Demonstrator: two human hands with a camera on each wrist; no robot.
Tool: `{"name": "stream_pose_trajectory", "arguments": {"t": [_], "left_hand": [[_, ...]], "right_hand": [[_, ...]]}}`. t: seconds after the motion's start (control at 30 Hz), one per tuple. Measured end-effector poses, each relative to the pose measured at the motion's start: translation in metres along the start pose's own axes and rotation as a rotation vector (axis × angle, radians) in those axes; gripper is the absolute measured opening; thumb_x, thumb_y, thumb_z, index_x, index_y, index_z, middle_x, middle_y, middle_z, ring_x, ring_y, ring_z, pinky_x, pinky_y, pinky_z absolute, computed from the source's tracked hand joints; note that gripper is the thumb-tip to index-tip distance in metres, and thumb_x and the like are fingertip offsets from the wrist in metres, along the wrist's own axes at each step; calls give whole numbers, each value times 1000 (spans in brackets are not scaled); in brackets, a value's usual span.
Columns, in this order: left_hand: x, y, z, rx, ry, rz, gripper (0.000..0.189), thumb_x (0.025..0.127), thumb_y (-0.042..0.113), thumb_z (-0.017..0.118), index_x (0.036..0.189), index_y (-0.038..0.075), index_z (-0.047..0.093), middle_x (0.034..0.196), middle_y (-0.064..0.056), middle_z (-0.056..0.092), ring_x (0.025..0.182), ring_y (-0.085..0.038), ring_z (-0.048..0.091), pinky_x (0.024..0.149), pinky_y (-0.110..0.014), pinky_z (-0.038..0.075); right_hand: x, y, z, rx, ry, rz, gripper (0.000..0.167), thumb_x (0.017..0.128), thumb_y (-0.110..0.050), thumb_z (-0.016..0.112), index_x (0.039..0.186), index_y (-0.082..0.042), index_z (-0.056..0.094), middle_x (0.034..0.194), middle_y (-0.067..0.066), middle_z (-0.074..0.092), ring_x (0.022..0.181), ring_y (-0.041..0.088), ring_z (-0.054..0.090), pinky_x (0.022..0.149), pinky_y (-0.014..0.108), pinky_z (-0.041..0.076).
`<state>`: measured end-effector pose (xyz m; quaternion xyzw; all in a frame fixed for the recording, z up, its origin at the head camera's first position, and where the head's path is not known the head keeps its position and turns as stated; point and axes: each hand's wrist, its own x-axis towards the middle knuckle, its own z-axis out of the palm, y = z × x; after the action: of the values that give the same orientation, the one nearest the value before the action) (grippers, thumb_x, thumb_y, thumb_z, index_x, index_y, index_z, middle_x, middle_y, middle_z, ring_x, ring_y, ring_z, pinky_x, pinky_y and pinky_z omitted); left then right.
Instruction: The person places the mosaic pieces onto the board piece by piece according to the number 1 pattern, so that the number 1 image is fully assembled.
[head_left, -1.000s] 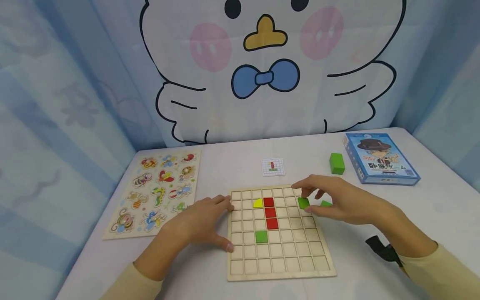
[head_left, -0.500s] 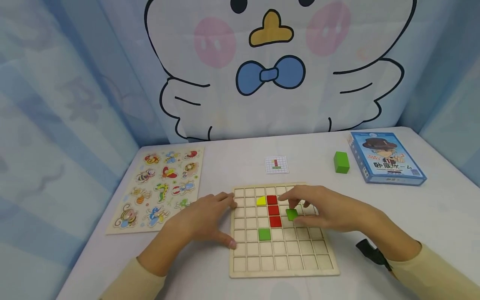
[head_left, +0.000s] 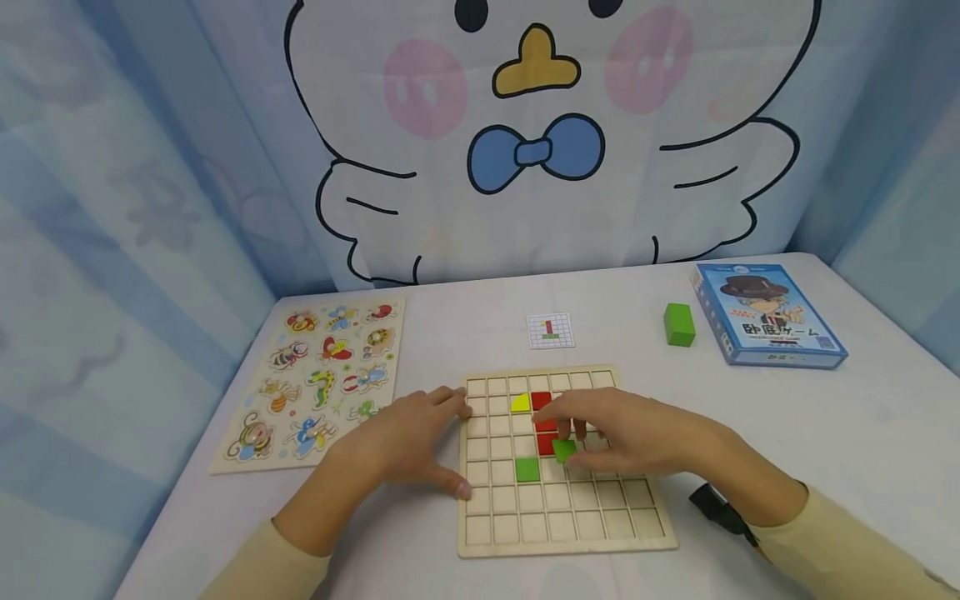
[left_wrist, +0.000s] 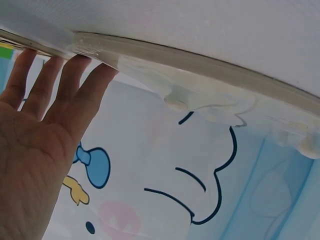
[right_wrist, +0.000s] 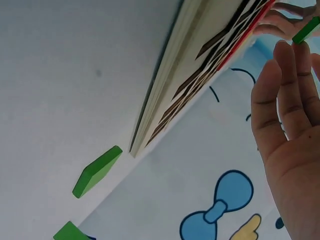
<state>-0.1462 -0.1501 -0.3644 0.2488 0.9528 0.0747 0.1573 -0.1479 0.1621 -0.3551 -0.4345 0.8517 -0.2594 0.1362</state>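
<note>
My right hand [head_left: 633, 429] pinches a green square tile [head_left: 564, 451] between fingertips and thumb, close over the wooden grid board [head_left: 566, 543]. The held tile overlaps the lowest of the red tiles [head_left: 546, 444] in the head view. Set in the board are also a yellow tile [head_left: 521, 403], with a slanted corner, and a green tile [head_left: 528, 469]. Against the board's left edge rests my left hand [head_left: 397, 442], its thumb and fingers spread apart. The right hand covers part of the board's right side.
A small grid card [head_left: 551, 331] with a coloured pattern lies behind the board. A green block [head_left: 679, 325] stands beside a blue game box [head_left: 771, 317]. An insect picture puzzle [head_left: 311, 383] lies left. Another green tile [right_wrist: 97, 171] lies on the table.
My right hand has carried the green tile leftward and nearer, from the board's right edge to beside the red column. My left hand stays at the left edge.
</note>
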Motion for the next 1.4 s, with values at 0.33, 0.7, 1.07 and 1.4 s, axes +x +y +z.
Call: {"name": "stream_pose_trajectory", "arguments": {"t": [0.33, 0.7, 1.07, 1.4], "left_hand": [[1, -1, 1, 1, -1, -3, 99, 67, 75, 81, 146, 24, 53, 162, -3, 40, 140, -33, 48, 114, -53, 43], [2, -1, 1, 6, 1, 8, 99, 66, 77, 80, 146, 24, 53, 162, -2, 41, 139, -32, 49, 113, -51, 44], [2, -2, 3, 4, 6, -1, 100, 66, 76, 81, 146, 24, 53, 162, -3, 41, 140, -33, 48, 114, -52, 43], [1, -3, 3, -2, 12, 0, 101, 66, 77, 80, 147, 24, 53, 163, -2, 40, 142, -33, 47, 115, -52, 42]], "right_hand": [[12, -7, 8, -47, -53, 24, 50, 94, -26, 78, 140, -19, 60, 101, -16, 62, 89, 7, 58, 79, 23, 52], [15, -8, 11, -49, -81, 46, 51, 94, -28, 78, 142, -22, 59, 102, -17, 61, 92, 6, 58, 84, 27, 53], [13, -7, 9, -6, -121, 70, 49, 95, -25, 77, 140, -24, 59, 104, -16, 64, 92, 6, 59, 86, 27, 53], [-3, 0, -3, -17, -43, 93, 44, 97, -24, 73, 139, -23, 61, 107, -14, 64, 95, 9, 60, 84, 30, 56]]}}
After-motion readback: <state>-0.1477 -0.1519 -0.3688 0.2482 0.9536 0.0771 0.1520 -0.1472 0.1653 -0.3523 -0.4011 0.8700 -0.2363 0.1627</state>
